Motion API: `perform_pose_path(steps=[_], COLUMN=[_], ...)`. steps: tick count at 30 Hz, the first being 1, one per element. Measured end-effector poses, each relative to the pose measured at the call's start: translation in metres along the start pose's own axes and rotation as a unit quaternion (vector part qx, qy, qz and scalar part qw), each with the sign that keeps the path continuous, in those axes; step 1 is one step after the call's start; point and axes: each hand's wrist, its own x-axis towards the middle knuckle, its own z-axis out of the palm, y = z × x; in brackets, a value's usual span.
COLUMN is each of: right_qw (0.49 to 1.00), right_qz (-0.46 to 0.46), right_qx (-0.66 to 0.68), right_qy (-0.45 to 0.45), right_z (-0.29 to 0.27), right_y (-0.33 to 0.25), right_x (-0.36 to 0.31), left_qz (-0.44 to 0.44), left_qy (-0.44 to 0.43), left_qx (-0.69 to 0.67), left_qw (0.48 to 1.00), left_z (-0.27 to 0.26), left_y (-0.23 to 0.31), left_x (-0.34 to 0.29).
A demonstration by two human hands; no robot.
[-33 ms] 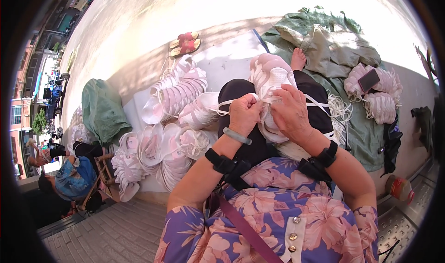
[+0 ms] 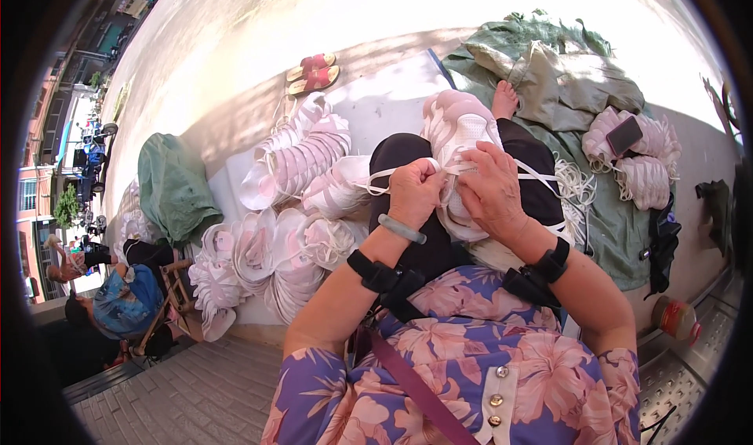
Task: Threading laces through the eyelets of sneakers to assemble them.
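A white and pale pink shoe upper (image 2: 463, 125) lies across my lap between my knees, its toe pointing away from me. My left hand (image 2: 416, 192), closed in a pinch, grips a white shoelace (image 2: 380, 185) at the upper's left eyelet edge. On the opposite side my right hand (image 2: 496, 192) bends over the upper, thumb and fingers pinched at the lace near the middle. The exact grip point is partly covered by the fingers. A lace length trails from each side over my dark trousers. Beside my right knee hangs a bundle of white laces (image 2: 576, 192).
Nested shoe uppers (image 2: 302, 155) and further stacks (image 2: 255, 249) cover the sheet at left, near a green sack (image 2: 176, 186). Sandals (image 2: 314, 76) lie beyond. At right are a green tarp (image 2: 620, 245), tied bundles (image 2: 645, 182), a phone (image 2: 623, 136) and a bottle (image 2: 674, 317). Another person (image 2: 129, 296) sits far left.
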Motion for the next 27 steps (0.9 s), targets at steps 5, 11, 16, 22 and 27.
perform_pose_path(steps=[5, 11, 16, 22, 27], right_qw=[0.999, 0.998, 0.997, 0.999, 0.998], right_qz=[0.041, 0.063, 0.074, 0.034, 0.010], right_qx=[0.015, 0.023, 0.033, 0.005, -0.049], right_qy=[0.005, 0.004, -0.011, 0.004, -0.024], right_z=[0.006, 0.013, 0.023, 0.030, 0.029], right_y=[-0.001, -0.001, -0.002, 0.010, 0.023], right_x=[-0.006, -0.004, 0.000, -0.002, -0.015], left_qz=[0.138, 0.190, 0.182, 0.222, 0.156], left_qy=[0.064, 0.121, 0.151, 0.177, 0.235], left_qx=[0.217, 0.217, 0.220, 0.253, 0.204], left_qw=[0.964, 0.950, 0.946, 0.925, 0.938], left_z=[0.008, 0.012, 0.008, 0.026, 0.047], left_y=[-0.008, -0.011, -0.015, -0.023, -0.031], left_x=[0.001, -0.005, -0.003, 0.000, -0.002])
